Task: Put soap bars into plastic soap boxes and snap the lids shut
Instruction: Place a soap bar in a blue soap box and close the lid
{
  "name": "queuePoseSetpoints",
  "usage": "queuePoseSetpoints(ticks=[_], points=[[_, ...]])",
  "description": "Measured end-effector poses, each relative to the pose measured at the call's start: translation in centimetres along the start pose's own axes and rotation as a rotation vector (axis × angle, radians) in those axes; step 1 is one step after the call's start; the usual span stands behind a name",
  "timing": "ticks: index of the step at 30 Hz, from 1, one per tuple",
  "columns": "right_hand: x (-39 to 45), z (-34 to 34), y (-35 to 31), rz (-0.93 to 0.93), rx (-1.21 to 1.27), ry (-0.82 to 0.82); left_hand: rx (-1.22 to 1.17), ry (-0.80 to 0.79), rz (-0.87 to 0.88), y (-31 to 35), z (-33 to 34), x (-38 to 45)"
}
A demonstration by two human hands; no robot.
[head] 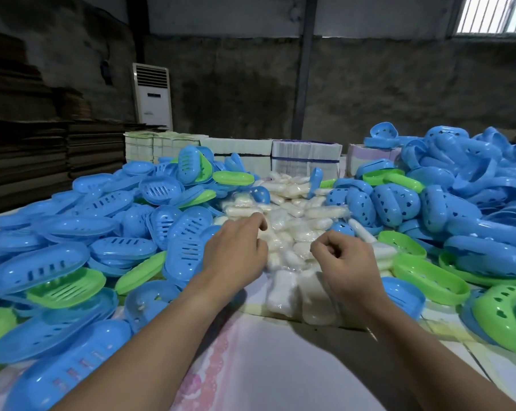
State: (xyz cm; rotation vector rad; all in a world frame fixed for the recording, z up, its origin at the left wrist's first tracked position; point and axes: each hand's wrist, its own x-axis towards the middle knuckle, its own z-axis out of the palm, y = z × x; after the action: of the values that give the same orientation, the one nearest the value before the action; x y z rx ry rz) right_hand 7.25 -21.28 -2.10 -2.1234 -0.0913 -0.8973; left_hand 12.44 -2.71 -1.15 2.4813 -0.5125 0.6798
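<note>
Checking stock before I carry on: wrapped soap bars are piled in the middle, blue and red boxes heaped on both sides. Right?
Not quite. The head view shows blue boxes and green boxes, not red ones. The wrapped soap bars are indeed piled in the middle, between the heaps.

Both bare forearms reach forward, palms down: the left hand [236, 247] with fingers curled under (tips hidden), the right hand [347, 259] loosely fisted.

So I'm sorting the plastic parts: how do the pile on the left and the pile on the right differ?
Left pile: parts with long parallel slots, lying fairly low. Right pile: parts with small scattered holes, heaped higher. Both are mostly blue with some green, flanking the wrapped soaps.
</note>
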Motion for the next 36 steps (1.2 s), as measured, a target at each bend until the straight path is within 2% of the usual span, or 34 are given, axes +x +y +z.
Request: queuePoseSetpoints(ticks=[4, 13, 16, 20, 22, 24, 27, 28, 30, 33, 36], points=[[0.0, 0.2, -0.6, -0.005, -0.001, -0.003, 0.238, -0.155, -0.035, -0.6, -0.1, 0.5], [0.0, -0.2, -0.2, 0.039, -0.069, -0.01, 0.437, -0.372, -0.125, -2.0, -1.4, 3.2], [-0.1, 0.0, -0.4, 0.034, -0.081, -0.038, 0.445, -0.308, -0.131, -2.4, -1.2, 3.5], [-0.1, -0.1, -0.4, 0.013, -0.09, -0.038, 0.379, -0.048, -0.045, -2.1, -1.9, 3.7], [0.0, -0.3, -0.3, 0.02, -0.081, -0.011, 0.255, 0.08, -0.001, -1.3, -2.5, 3.6], [0.2, -0.7, -0.3, 0.044, -0.082, 0.019, -0.011, 0.094, -0.043, 0.1, -3.0, 3.3], [0.7, -1.7, -0.3, 0.079, -0.16, 0.017, -0.749, -0.072, -0.358, 2.7, -3.0, 1.8], [0.7, -1.9, -0.4, 0.094, -0.214, -0.023, -0.963, -0.143, -0.485, 3.3, -2.5, 0.9], [0.7, -2.3, -0.5, 0.122, -0.372, -0.166, -1.221, -0.22, -0.657, 4.1, -1.2, -0.5], [0.1, -2.4, -0.8, 0.125, -0.623, -0.364, -1.457, -0.213, -0.806, 4.0, -0.3, -1.3], [-0.8, -1.8, -1.0, 0.097, -0.731, -0.455, -1.679, -0.227, -0.906, 3.6, -0.8, -1.1]])
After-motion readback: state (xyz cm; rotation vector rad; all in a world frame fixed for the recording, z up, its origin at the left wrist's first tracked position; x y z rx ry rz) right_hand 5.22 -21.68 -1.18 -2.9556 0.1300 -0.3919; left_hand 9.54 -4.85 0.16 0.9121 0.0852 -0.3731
